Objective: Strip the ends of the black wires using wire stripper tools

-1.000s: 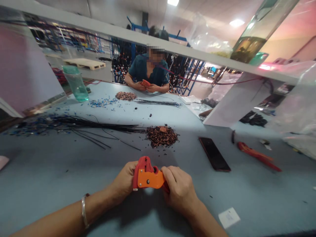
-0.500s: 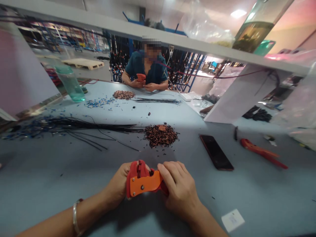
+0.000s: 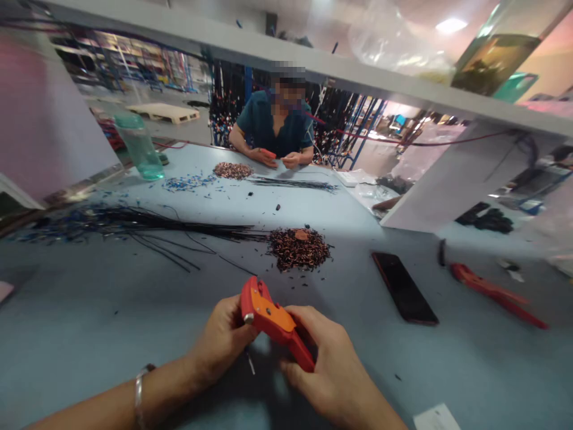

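My right hand [image 3: 329,358] is wrapped round the handles of a red and orange wire stripper [image 3: 280,322], whose head points up and left. My left hand [image 3: 221,340] is closed beside the tool's head, thumb bent in, most of its fingers hidden behind it. Below that thumb pokes out a thin wire [image 3: 250,362] with a pale, shiny end; the rest of it is out of sight. Beyond my hands lies a heap of short black and copper-coloured pieces [image 3: 299,251]. A bundle of long black wires [image 3: 197,227] stretches left from the heap.
To the right lie a phone [image 3: 405,289], a second red hand tool [image 3: 496,292] and a white tag [image 3: 436,418]. A green bottle [image 3: 141,149] stands at far left. Opposite sits a person [image 3: 275,128] holding a red tool. A shelf [image 3: 268,51] crosses above the table.
The wire stripper has turned, its head now tilted up-left and its handles showing down to the right. A thin wire end now shows under my left hand. The view has shifted slightly.
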`<state>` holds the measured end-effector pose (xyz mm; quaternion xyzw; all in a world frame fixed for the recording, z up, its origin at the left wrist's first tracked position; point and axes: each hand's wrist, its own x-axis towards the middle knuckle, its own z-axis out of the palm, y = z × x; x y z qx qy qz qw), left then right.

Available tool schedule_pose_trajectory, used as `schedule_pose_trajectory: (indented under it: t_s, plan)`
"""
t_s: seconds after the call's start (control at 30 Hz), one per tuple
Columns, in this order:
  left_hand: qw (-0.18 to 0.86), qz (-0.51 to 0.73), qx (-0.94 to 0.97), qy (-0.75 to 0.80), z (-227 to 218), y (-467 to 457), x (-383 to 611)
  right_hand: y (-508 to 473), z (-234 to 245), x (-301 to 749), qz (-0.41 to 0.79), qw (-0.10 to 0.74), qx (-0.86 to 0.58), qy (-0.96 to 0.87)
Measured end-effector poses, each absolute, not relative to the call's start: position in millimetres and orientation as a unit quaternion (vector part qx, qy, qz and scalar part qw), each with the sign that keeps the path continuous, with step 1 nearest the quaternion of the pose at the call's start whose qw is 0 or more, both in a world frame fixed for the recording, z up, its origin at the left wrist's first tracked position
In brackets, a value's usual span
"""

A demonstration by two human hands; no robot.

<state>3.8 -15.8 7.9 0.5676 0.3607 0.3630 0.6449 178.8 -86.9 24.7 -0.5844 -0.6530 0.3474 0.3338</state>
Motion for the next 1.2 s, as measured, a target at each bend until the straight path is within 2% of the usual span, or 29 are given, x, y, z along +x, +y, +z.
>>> schedule_pose_trajectory:
  t_s: [0.1,0.2,0.27,0.43,0.63,1.0,1.2]
  plan:
    - [0.635,0.375,0.576,0.354,6.2,-16.3,5.4,-82.1,30.3,179.6,0.521,0.312,-0.547,-0.576]
    - [0.625,0.375,0.568,0.382,5.1,-16.1,7.1,-79.2,13.3,177.0,0.71,0.37,-0.422,-0.426]
    - [0.632,0.36,0.552,0.409,5.0,-15.4,8.2,-78.7,-1.5,174.1,0.775,0.415,-0.356,-0.318]
    - [0.614,0.348,0.565,0.427,6.1,-14.5,10.6,-80.1,-15.8,171.7,0.777,0.483,-0.309,-0.259]
    - [0.63,0.375,0.545,0.406,2.0,-17.8,12.3,-83.3,-18.6,172.1,0.788,0.464,-0.304,-0.267]
    - [0.655,0.369,0.537,0.383,-1.2,-19.7,13.5,-86.5,-18.8,171.4,0.753,0.479,-0.321,-0.317]
    - [0.539,0.389,0.6,0.445,-1.9,-17.8,13.0,-86.8,-19.2,171.3,0.749,0.474,-0.33,-0.325]
